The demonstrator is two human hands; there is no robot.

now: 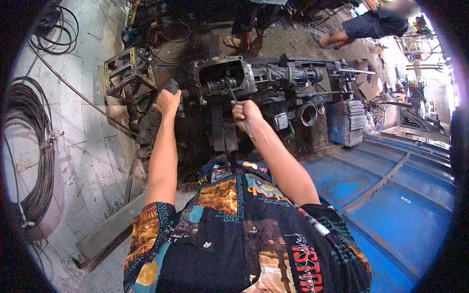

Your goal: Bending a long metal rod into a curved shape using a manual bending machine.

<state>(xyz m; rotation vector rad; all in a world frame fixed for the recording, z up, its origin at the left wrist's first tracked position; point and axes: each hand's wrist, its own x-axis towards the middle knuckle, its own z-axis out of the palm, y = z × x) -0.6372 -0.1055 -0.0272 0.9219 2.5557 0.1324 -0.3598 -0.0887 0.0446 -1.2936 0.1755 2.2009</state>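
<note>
My right hand (248,112) is closed round a thin metal rod (248,129). The rod's far end slants into the open top of a gearbox housing (248,80), where toothed gears (227,84) show on a shaft. To the left of the housing, my left hand (167,101) is closed on a dark, greasy lump (172,85). Its kind is too dark to make out, and I cannot tell whether it is loose or fixed. Grime darkens the gearbox, which stretches away to the right as a long shaft assembly (298,75).
A metal crate-like stand (128,73) stands at the left. Coiled cable (36,161) lies on the pale floor. At the right are a blue box-shaped metal part (344,123), a cardboard box (369,85) and blue metal panels (376,195). Two other people's legs (337,38) show at the back.
</note>
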